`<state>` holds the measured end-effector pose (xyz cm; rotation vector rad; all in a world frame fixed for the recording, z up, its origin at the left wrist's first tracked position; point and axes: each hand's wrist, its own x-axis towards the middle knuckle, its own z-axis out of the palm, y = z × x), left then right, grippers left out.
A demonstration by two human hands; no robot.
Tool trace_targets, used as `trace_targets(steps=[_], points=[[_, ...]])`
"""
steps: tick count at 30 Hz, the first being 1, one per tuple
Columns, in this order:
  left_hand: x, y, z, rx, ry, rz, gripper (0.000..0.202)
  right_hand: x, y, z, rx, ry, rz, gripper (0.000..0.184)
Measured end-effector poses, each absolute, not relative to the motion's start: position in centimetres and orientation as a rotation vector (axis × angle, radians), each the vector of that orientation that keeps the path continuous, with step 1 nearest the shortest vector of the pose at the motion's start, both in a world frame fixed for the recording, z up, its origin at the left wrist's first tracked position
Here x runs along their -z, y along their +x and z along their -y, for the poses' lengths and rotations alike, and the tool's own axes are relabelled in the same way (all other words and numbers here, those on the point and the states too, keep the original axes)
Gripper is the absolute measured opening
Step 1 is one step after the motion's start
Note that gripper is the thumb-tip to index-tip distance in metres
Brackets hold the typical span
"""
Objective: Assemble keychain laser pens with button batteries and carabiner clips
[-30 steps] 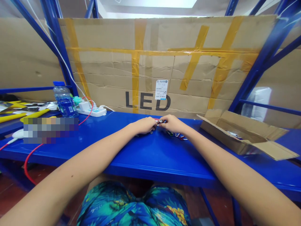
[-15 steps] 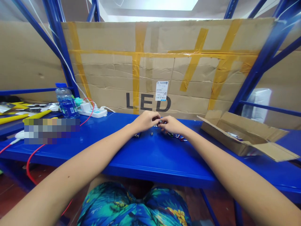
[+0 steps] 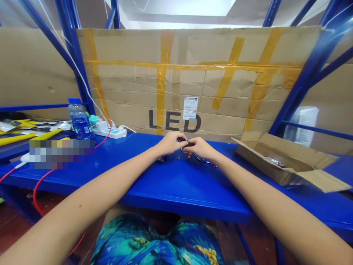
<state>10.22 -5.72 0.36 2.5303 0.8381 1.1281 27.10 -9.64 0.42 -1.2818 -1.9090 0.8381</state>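
Note:
Over the far middle of the blue table [image 3: 176, 184], my left hand [image 3: 172, 142] and my right hand [image 3: 200, 147] meet at the fingertips. Both are closed in a pinch around something small and partly shiny, too covered by the fingers to name. A tiny metallic piece [image 3: 178, 158] lies on the table just below the hands. Several small, thin, colourful items [image 3: 205, 161] lie beneath my right wrist. Some small dark pieces [image 3: 160, 159] rest by my left wrist, partly hidden by it.
An open cardboard box [image 3: 281, 162] stands at the right. To the left are a blue-capped bottle [image 3: 80, 119], a white power strip [image 3: 113, 132], a red cable [image 3: 37, 191] and yellow-handled items [image 3: 19, 138]. A large cardboard sheet [image 3: 132, 88] marked LED rises behind the table, between blue posts.
The hands stay together, with the fingers shifted slightly around the small thing. My right hand's lower fingers now hang a little further down. The whole view has moved slightly.

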Motion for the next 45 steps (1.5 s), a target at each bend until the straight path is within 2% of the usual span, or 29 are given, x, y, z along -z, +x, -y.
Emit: trace_targets(steps=[4, 7, 10, 13, 18, 23, 34, 40, 45], points=[[-0.6, 10.0, 5.3, -1.293, 2.275, -0.83, 0.008, -0.3, 26.8, 9.7, -0.564, -1.468, 2.002, 0.01], [-0.7, 10.0, 4.8, -1.357, 2.116, -0.764, 0.009, -0.2, 26.4, 10.0, -0.352, -1.371, 2.238, 0.017], [-0.5, 10.0, 4.4, -1.338, 2.023, -0.759, 0.013, 0.0, 25.7, 10.5, -0.376, -1.283, 2.416, 0.011], [-0.2, 10.0, 4.2, -1.293, 2.032, -0.787, 0.015, 0.1, 25.3, 10.8, -0.397, -1.29, 2.447, 0.014], [0.3, 9.9, 4.2, -1.245, 2.169, -0.783, 0.012, -0.9, 26.9, 9.9, -0.318, -1.239, 2.116, 0.011], [0.4, 9.9, 4.8, -1.169, 2.294, -0.837, 0.016, -2.0, 28.7, 9.0, -0.459, -1.103, 1.74, 0.004], [-0.1, 9.4, 6.3, -1.145, 2.785, -0.811, 0.013, -1.3, 28.4, 9.0, -0.694, -1.039, 1.768, 0.023], [0.1, 9.5, 6.8, -1.043, 3.052, -0.928, 0.014, -1.3, 28.5, 9.3, -0.935, -1.007, 1.756, 0.035], [-0.3, 9.6, 7.2, -1.102, 3.042, -0.969, 0.015, -1.7, 28.2, 9.7, -0.808, -1.033, 1.785, 0.029]])
